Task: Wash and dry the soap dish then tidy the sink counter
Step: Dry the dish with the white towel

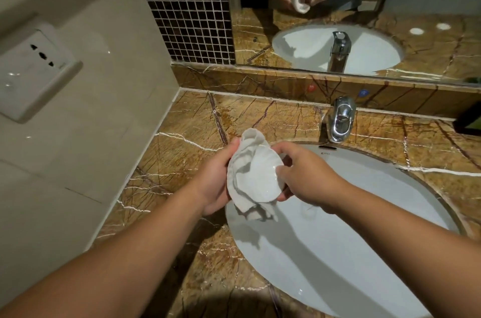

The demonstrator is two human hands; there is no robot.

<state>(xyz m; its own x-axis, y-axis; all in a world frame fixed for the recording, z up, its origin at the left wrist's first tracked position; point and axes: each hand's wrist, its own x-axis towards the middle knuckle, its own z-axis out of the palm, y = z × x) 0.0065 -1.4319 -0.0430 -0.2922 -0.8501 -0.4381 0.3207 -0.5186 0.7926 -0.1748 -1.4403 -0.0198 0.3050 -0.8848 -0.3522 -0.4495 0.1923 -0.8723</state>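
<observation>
A white shell-shaped soap dish (263, 177) is held above the left rim of the white sink (364, 239). A crumpled white cloth (246, 159) wraps its left side and hangs below it. My left hand (216, 179) cups the cloth from the left and underneath. My right hand (302, 174) grips the dish's right edge, thumb on its inner face. Both hands are over the sink's left edge, in front of the chrome tap (339, 120).
Brown veined marble counter (182, 151) surrounds the sink. A mirror (338, 5) behind the tap reflects my hands and the cloth. A wall socket (33, 73) sits on the beige tiled wall at left. A dark object (468, 120) stands at the right edge.
</observation>
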